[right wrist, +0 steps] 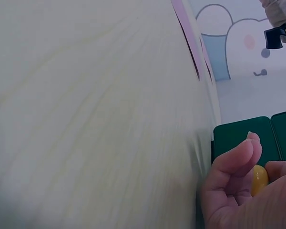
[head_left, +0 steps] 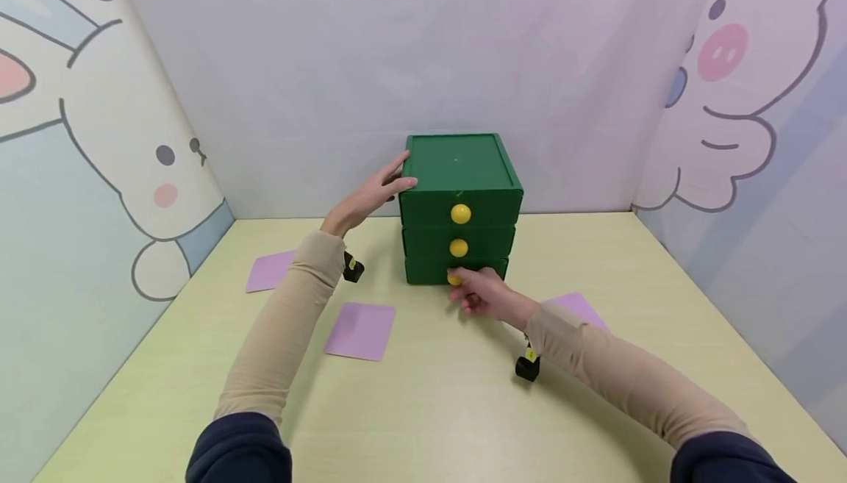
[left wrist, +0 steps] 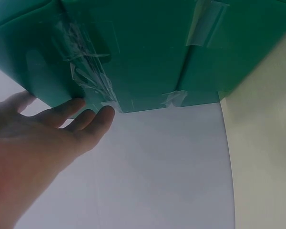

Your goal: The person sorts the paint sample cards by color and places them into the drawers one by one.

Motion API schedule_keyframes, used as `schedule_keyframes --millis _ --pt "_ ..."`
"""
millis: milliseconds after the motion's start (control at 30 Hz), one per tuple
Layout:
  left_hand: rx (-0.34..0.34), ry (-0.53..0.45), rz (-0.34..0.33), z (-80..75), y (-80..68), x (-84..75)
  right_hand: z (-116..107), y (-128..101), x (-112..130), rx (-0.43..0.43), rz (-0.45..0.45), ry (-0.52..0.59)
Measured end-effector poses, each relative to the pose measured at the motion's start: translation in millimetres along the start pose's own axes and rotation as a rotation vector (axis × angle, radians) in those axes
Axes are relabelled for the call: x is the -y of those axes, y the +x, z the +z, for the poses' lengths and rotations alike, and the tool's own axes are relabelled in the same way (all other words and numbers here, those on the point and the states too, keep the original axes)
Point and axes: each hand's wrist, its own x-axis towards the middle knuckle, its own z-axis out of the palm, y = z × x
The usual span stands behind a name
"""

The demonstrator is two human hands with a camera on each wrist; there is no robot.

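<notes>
A green three-drawer box (head_left: 463, 163) stands at the back of the table, each drawer front bearing a round yellow knob (head_left: 460, 213). My left hand (head_left: 370, 192) rests against its upper left edge, fingers spread. In the left wrist view, that hand (left wrist: 52, 126) lies along the box's taped side (left wrist: 143, 62). My right hand (head_left: 486, 293) pinches the lowest yellow knob (head_left: 454, 278), which is partly covered by the fingers. From the right wrist view, the knob (right wrist: 259, 179) sits between thumb and fingers of the right hand (right wrist: 233, 191). All three drawers look closed.
Purple square sheets lie on the pale table (head_left: 423, 395): one sheet (head_left: 360, 331) front left, another (head_left: 270, 271) farther left, and a third (head_left: 581, 309) partly under the right forearm. A light cloth wall (head_left: 423, 49) rises right behind the box, with cartoon-printed panels at both sides.
</notes>
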Motion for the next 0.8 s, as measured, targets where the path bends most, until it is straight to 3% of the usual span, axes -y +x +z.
schedule_keyframes --millis 467,700,800 --pt "0.001 -0.014 0.019 -0.2 1.9 1.6 4.3 2.4 -6.7 -0.069 -0.061 -0.042" --pt "-0.034 0.005 0.038 -3.6 17.9 28.1 5.0 -5.1 -11.0 -0.056 -0.058 -0.059" --pt "-0.039 0.004 0.038 -3.5 17.4 28.5 5.8 -8.5 -13.2 -0.052 -0.058 -0.067"
